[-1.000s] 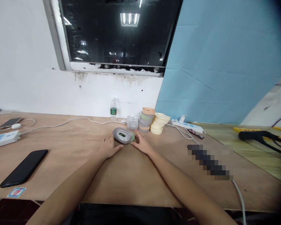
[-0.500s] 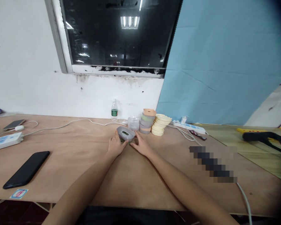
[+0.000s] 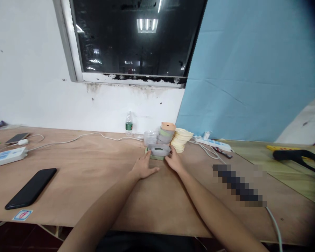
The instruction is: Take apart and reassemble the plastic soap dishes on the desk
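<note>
Grey-and-green dish (image 3: 161,153) shifted rightward, between both hands (image 3: 142,167) (image 3: 174,161)

bright, even indoor light; lamp reflections (image 3: 147,26) glare in the dark window (image 3: 115,42). soft shadow edges the right forearm (image 3: 207,210), the far right blurs into black vignetting, and mosaic blocks (image 3: 237,185) pixelate one patch.

2 bare hands (image 3: 143,168) (image 3: 175,162), 2 bare forearms (image 3: 107,206) (image 3: 208,206), dark clothing (image 3: 147,242) at lap.
</note>
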A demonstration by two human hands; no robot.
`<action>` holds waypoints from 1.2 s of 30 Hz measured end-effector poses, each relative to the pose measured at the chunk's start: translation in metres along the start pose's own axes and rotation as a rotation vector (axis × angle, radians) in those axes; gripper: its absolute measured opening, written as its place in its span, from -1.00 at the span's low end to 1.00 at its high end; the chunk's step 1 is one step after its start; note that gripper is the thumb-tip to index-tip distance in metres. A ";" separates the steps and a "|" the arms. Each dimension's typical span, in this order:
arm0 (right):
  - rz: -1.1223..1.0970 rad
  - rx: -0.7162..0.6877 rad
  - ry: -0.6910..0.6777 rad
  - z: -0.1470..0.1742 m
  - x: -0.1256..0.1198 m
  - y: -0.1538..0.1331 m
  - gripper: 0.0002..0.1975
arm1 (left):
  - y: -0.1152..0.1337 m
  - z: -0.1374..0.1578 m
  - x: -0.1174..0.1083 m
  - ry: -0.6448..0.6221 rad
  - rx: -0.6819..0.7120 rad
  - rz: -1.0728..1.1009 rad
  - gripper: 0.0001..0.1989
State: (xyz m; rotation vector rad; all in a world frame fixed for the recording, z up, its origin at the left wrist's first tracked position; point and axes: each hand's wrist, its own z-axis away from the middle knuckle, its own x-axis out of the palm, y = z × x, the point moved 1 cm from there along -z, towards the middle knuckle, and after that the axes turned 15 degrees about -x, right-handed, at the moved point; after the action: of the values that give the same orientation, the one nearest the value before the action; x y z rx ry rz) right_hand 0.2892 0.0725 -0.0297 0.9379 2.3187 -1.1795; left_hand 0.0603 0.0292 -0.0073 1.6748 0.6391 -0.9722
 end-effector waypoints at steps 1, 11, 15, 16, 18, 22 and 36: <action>0.003 0.024 0.021 -0.001 -0.001 0.005 -0.21 | -0.001 0.000 -0.001 -0.019 0.028 0.019 0.01; 0.039 0.001 0.025 -0.002 -0.005 0.005 -0.50 | -0.003 -0.001 0.000 -0.162 0.158 0.147 0.11; 0.054 0.009 0.005 -0.002 -0.009 -0.001 -0.57 | -0.004 -0.003 0.000 -0.167 0.151 0.172 0.12; 0.059 0.011 0.002 -0.002 -0.010 -0.002 -0.59 | -0.004 -0.003 0.000 -0.159 0.148 0.176 0.12; 0.067 0.018 -0.005 -0.002 -0.010 -0.002 -0.62 | -0.004 -0.003 0.000 -0.132 0.147 0.167 0.11; 0.067 0.027 -0.023 -0.002 -0.009 -0.001 -0.65 | -0.003 -0.003 0.002 -0.069 0.121 0.049 0.06; 0.121 0.147 0.159 -0.004 -0.020 0.004 -0.47 | -0.038 0.007 -0.017 -0.097 -0.211 -0.371 0.05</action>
State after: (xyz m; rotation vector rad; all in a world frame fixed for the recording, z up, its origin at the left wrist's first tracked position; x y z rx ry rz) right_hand 0.3060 0.0701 -0.0178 1.2473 2.2816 -1.2809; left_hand 0.0189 0.0348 -0.0129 1.3397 0.9743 -1.1936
